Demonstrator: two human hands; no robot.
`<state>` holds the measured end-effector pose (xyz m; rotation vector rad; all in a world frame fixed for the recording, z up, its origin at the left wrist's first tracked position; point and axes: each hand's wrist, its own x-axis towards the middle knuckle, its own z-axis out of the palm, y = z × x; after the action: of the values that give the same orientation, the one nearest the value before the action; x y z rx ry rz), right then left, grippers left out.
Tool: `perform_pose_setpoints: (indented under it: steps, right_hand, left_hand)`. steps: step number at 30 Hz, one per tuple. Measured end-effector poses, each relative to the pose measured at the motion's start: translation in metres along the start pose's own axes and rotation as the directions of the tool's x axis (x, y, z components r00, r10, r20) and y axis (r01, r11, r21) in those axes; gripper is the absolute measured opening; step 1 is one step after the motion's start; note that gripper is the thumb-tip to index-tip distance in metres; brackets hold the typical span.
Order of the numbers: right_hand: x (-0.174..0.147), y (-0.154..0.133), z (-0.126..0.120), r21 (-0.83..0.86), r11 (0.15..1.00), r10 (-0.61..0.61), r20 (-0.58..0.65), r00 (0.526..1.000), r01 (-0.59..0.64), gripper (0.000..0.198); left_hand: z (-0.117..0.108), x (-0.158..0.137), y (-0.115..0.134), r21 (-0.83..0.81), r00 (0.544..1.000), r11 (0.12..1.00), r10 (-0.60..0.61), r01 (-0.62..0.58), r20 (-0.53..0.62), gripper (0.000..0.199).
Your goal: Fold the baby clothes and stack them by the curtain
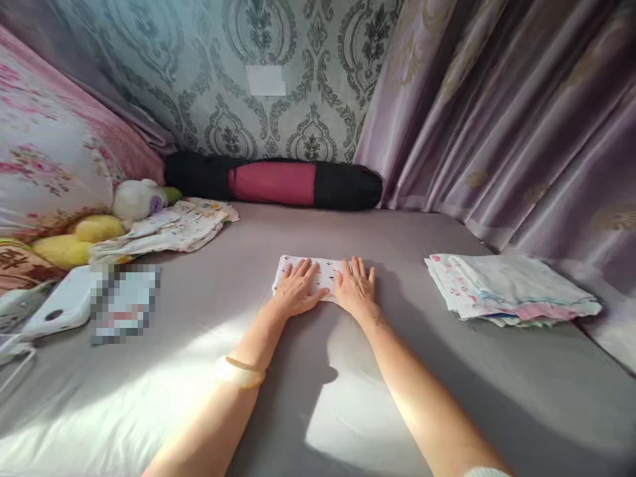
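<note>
A small folded white cloth (pixel 325 273) with dark specks lies flat on the grey bed sheet (pixel 268 232). My left hand (pixel 297 289) rests palm down on its left part, fingers spread. On its right end lies my right hand (pixel 356 287), also flat with fingers stretched out. Both palms hide parts of the cloth, and a strip of it shows between them. A pale bangle (pixel 240 372) circles my left wrist.
Stacked folded cloths (pixel 517 288) lie to the right, near the purple curtain (pixel 447 132). At left are a loose printed garment (pixel 169 228), plush toys (pixel 139 201), a white device (pixel 64 305) and a blurred packet (pixel 126 305). A black-and-red long bag (pixel 273 182) lies along the wall.
</note>
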<state>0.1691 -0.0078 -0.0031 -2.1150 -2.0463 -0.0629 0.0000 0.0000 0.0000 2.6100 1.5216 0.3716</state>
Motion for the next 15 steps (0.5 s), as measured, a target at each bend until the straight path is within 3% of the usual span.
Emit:
perform_pose_setpoints:
  steps: [3,6,15]
  right_hand:
    - [0.0029,0.0023,0.0020,-0.009,0.998,0.063,0.034,0.997,-0.062,0.055]
    - [0.0039,0.0028,0.0028,-0.007,0.995,0.095,0.071,0.993,-0.095,0.057]
    - [0.0032,-0.0001,-0.0028,0.005,0.993,0.114,0.136,0.984,-0.116,0.059]
  left_hand:
    - [0.0009,-0.0001,-0.0011,0.054,0.985,0.990,-0.125,0.132,-0.115,0.055]
    - [0.0045,-0.0002,-0.0047,0.103,0.969,0.971,-0.200,0.216,-0.148,0.053]
    - [0.0099,0.0001,-0.0100,0.149,0.974,0.965,-0.202,0.216,-0.102,0.052]
